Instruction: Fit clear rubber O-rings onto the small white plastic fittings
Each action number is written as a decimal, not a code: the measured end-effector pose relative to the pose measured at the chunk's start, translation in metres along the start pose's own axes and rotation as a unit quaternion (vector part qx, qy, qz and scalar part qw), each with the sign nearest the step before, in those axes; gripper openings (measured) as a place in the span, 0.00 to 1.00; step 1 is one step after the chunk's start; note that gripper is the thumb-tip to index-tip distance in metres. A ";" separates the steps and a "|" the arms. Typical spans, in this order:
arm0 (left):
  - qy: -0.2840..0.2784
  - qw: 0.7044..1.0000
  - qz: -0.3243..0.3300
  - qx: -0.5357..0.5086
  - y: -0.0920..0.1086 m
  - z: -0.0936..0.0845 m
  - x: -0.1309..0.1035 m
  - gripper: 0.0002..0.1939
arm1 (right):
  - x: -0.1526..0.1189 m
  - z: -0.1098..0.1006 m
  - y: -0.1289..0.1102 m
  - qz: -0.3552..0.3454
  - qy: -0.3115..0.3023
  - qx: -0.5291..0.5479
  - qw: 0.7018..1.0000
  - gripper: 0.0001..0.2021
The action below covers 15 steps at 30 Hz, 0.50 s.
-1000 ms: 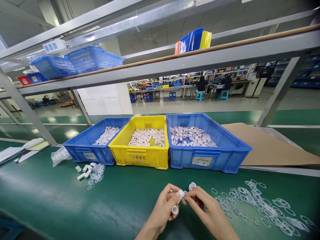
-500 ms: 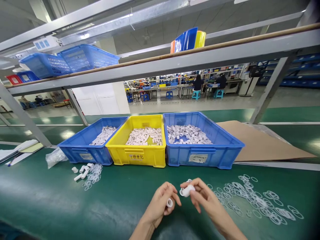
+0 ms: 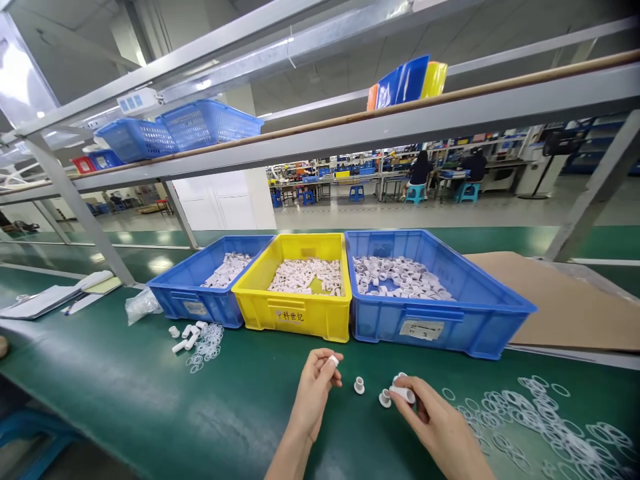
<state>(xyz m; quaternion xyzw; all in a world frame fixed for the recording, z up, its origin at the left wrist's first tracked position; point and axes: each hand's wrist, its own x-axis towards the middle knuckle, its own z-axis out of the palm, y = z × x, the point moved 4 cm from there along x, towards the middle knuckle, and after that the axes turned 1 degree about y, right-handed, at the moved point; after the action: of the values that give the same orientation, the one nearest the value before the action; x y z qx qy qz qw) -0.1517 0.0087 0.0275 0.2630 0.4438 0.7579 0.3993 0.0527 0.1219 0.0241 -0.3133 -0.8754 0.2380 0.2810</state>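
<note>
A small white plastic part (image 3: 333,361) is pinched between the thumb and fingers of my left hand (image 3: 314,393), above the green bench. My right hand (image 3: 431,415) has its fingertips closed on a white tube (image 3: 403,394), low over the surface. Beside that tube sits a flanged white piece (image 3: 385,399), and another small white piece shows partly behind my right fingers. Between my two hands one more flanged white piece (image 3: 359,385) stands on its wide end.
Blue bin (image 3: 440,313), yellow bin (image 3: 295,308) and left blue bin (image 3: 200,303) hold white parts. Clear rings (image 3: 525,413) lie at right; more rings (image 3: 206,347) and tubes (image 3: 186,341) at left. Cardboard (image 3: 560,300) lies right. A shelf (image 3: 320,143) spans above.
Flanged pieces now stand on the bench near my hands. My left hand has risen slightly; my right has moved right and lower with a tube. The view has shifted.
</note>
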 end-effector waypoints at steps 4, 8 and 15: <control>0.022 0.994 0.015 0.105 0.004 -0.002 -0.001 0.16 | 0.000 0.003 0.001 0.003 -0.005 -0.029 1.000 0.15; 0.018 0.987 0.068 0.145 0.007 0.001 -0.002 0.13 | 0.000 0.009 0.000 -0.008 -0.013 -0.042 0.999 0.15; 0.003 0.986 0.069 0.154 0.007 0.005 -0.002 0.13 | 0.001 0.016 -0.001 -0.036 -0.018 -0.057 0.998 0.14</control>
<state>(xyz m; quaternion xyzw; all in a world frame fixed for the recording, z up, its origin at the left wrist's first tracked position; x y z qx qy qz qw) -0.1489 0.0073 0.0359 0.3492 0.5371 0.7069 0.2998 0.0419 0.1180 0.0134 -0.2927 -0.9031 0.1832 0.2552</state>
